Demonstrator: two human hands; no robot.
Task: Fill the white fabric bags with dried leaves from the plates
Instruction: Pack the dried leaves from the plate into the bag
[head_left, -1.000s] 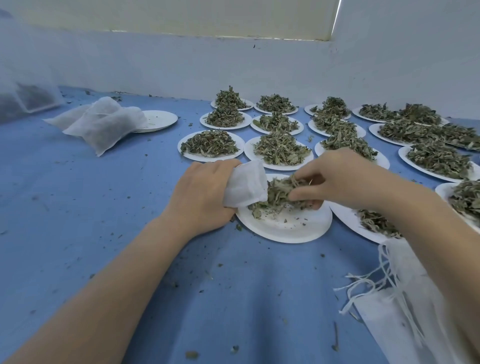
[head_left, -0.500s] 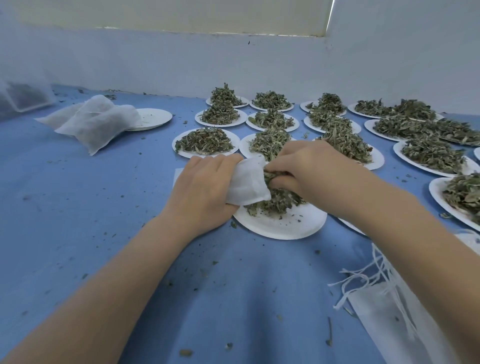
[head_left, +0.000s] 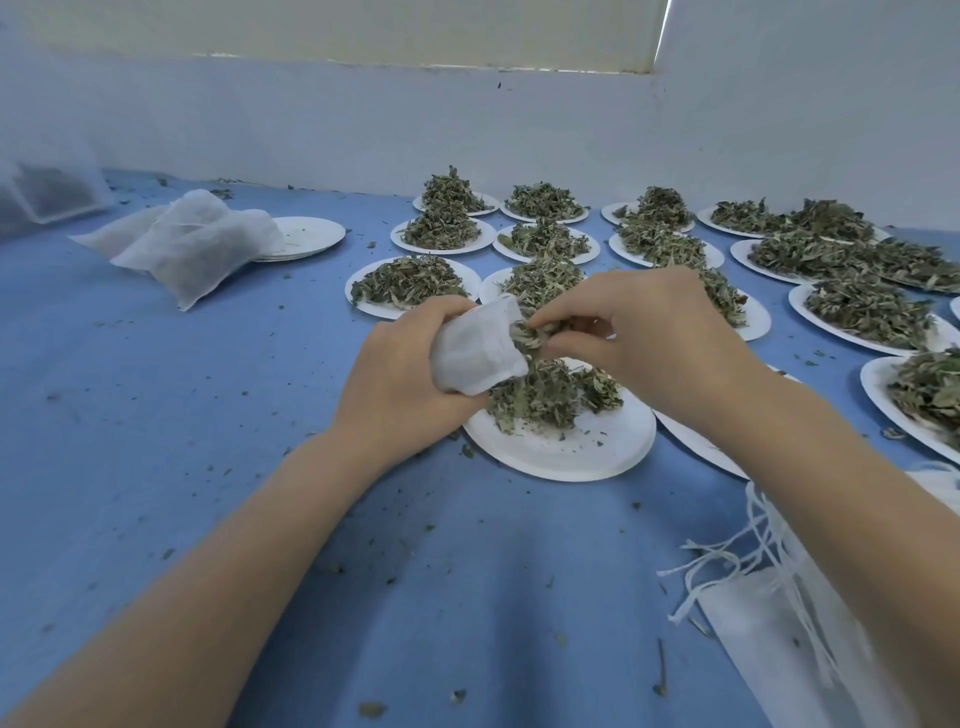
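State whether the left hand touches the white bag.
Touching. The head view shows the left hand gripping the white bag, fingers wrapped round it.

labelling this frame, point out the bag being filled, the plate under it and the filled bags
bag being filled (head_left: 470, 349), head view, its white side
plate under it (head_left: 566, 451), head view, bare near part
filled bags (head_left: 195, 247), head view, middle of the pile

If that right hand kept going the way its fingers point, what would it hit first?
Most likely the open mouth of the white bag that the left hand holds: the right hand pinches leaves just in front of it.
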